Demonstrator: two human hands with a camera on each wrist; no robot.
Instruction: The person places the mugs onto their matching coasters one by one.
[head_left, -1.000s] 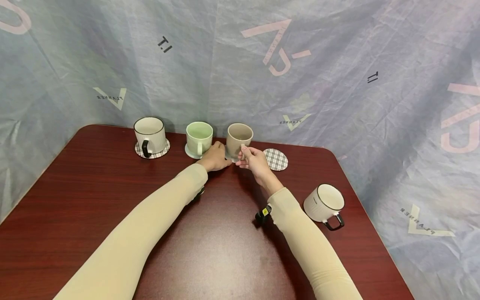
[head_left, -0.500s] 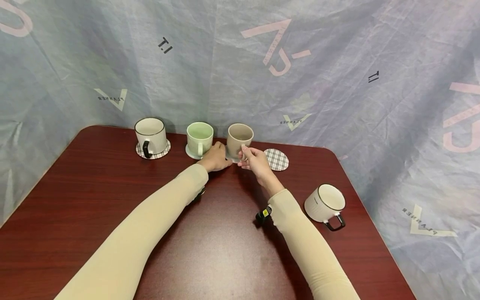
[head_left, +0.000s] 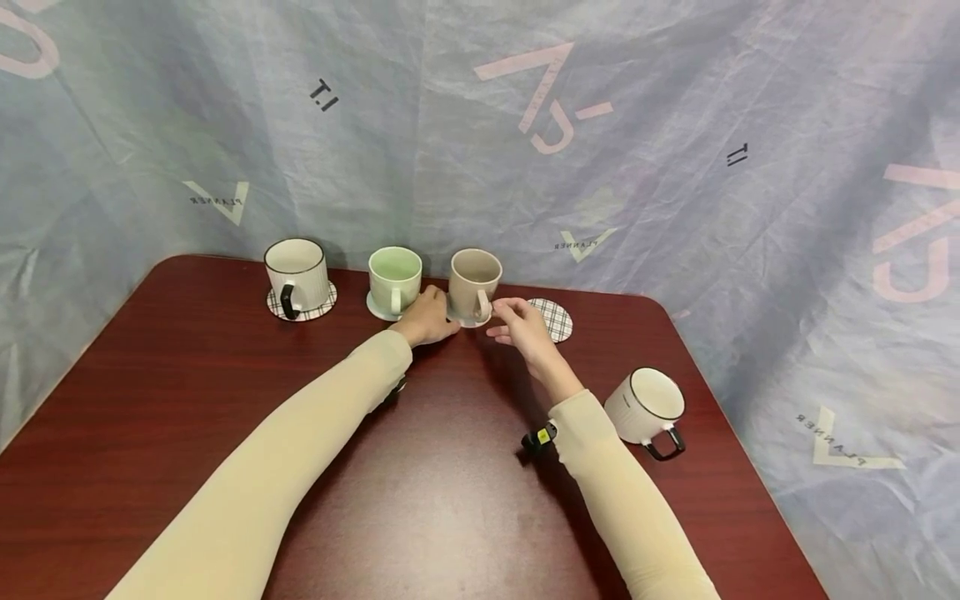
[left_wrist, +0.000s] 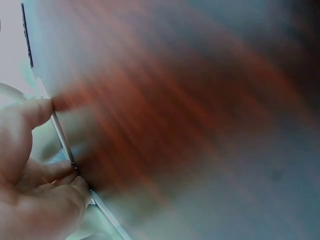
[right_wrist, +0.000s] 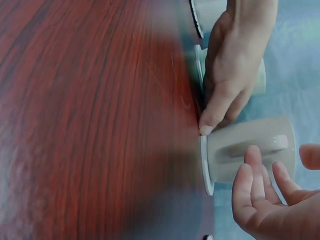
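Observation:
A beige mug (head_left: 472, 277) stands upright on a pale round coaster (head_left: 474, 323) at the table's back, its handle (head_left: 483, 307) facing front right. My left hand (head_left: 426, 317) holds that coaster's left edge, thumb in front and fingers reaching back between the mugs. Its thumb and fingertips lie along the thin rim in the left wrist view. My right hand (head_left: 525, 330) is just right of the handle, fingers loosely bent and apart, nothing between them. Left of my left hand, a green mug (head_left: 394, 275) sits on another pale coaster (head_left: 377, 310).
At the back left a white ribbed mug (head_left: 298, 279) with a black handle rests on a plaid coaster (head_left: 327, 303). A second plaid coaster (head_left: 553, 320) lies bare behind my right hand. Another white mug (head_left: 637, 408) stands near the table's right edge. Curtain fabric (head_left: 420, 125) hangs behind.
My right hand has let go of the beige mug's handle and moved slightly right. The handle has swung a little toward the front. My left hand stays at the coaster.

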